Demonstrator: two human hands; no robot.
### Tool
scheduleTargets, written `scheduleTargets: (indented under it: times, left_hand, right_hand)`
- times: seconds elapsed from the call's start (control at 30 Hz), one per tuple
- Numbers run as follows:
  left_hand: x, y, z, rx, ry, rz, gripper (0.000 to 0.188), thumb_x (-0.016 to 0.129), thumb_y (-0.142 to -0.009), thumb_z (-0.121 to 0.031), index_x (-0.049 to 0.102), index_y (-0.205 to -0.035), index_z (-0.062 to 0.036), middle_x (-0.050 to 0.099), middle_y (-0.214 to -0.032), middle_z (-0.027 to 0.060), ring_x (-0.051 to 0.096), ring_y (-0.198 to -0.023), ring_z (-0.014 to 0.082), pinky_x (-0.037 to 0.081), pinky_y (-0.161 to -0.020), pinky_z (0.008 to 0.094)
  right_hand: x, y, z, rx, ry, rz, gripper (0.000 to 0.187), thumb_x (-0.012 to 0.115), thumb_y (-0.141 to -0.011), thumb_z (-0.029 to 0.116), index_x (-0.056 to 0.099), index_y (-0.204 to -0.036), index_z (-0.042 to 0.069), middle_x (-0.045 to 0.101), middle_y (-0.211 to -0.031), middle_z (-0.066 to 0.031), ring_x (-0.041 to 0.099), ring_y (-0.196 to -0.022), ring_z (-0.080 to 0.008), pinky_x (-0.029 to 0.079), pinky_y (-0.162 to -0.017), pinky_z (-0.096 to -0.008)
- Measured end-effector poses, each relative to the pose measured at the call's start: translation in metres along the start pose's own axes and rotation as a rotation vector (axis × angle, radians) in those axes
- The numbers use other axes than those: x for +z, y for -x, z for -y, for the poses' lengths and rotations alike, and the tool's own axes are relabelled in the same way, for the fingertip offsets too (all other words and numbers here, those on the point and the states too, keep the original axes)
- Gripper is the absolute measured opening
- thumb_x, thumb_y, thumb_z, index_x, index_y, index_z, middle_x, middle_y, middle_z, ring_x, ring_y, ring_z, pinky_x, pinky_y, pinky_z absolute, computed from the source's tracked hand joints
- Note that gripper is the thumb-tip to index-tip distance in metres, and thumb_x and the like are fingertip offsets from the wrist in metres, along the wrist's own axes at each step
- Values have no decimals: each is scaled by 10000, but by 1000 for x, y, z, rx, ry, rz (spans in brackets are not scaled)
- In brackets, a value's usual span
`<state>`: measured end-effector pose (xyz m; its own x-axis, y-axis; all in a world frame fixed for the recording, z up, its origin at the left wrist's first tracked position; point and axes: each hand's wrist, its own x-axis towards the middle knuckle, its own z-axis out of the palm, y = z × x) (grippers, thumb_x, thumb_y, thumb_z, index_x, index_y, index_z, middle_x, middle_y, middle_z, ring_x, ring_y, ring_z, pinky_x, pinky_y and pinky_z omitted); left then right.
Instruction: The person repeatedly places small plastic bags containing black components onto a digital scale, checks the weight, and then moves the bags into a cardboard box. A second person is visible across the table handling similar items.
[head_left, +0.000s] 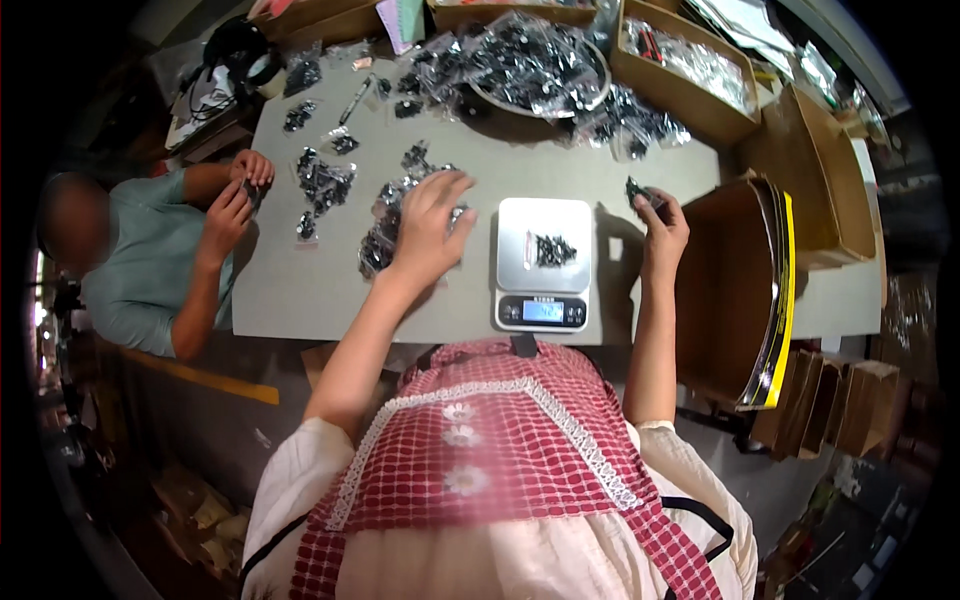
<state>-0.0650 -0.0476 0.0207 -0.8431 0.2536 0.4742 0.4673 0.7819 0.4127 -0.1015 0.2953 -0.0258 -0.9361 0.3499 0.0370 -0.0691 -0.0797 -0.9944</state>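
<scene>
- Small bags of dark parts lie heaped left of the scale; left hand rests spread on them.
- Right hand, right of scale, pinches one bag.
- Probably light, slippery plastic; grip by the top edge.

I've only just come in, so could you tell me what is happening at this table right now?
A person in a red checked apron sits at a grey table. The left hand rests on a heap of small clear bags of dark parts, and the right hand holds up one small bag beside an open cardboard box. Between the hands, a kitchen scale carries a little pile of dark parts. At the left, a co-worker's hands handle another bag.
</scene>
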Motion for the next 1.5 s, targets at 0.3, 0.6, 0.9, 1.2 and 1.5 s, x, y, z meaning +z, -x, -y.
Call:
scheduleTargets:
  times: [0.3, 0.6, 0.9, 1.2, 1.5]
  left_hand:
    - [73, -10, -58, 159, 165, 266, 542, 692, -906, -320, 572, -1339, -18, 573, -1328, 194, 479, -1318, 365, 364, -1100, 502]
    - [67, -1, -52, 114, 102, 288, 438, 743, -759, -219, 650, -1138, -20, 609, -1100, 175, 556, -1098, 372, 436, -1004, 468]
    - [-12, 22, 25, -216, -163, -154, 279, 645, -835, -137, 674, -1109, -90, 635, -1063, 138, 582, -1058, 344, 437, -968, 485]
    - [-15, 33, 40, -189, -170, -121, 328, 626, -932, -186, 669, -1228, -51, 615, -1317, 198, 580, -1200, 393, 436, -1046, 470]
    - [22, 11, -18, -52, 108, -122, 253, 633, -908, -98, 681, -1154, -65, 666, -1229, 139, 583, -1240, 348, 432, -1076, 459]
  right_hand:
    - [-8, 63, 63, 84, -22, 61, 247, 755, -880, 90, 697, -1087, -32, 671, -943, -27, 593, -893, -106, 449, -849, -249]
    - [15, 81, 55, 238, 48, 305, 347, 713, -921, 179, 683, -1212, -6, 694, -1046, -61, 613, -978, -142, 447, -904, -276]
    - [0, -71, -35, -380, 958, 59, 572, 698, -847, 252, 573, -1366, 46, 451, -1478, -294, 516, -1271, -480, 432, -1085, -496]
    - [26, -102, -53, -360, 1218, 104, 399, 703, -841, 288, 659, -1198, 114, 593, -1320, -238, 584, -1166, -428, 493, -974, -465]
    - [-38, 5, -7, 302, -53, -1, 264, 589, -921, -3, 621, -1172, -81, 683, -990, -127, 709, -768, -216, 629, -689, -308]
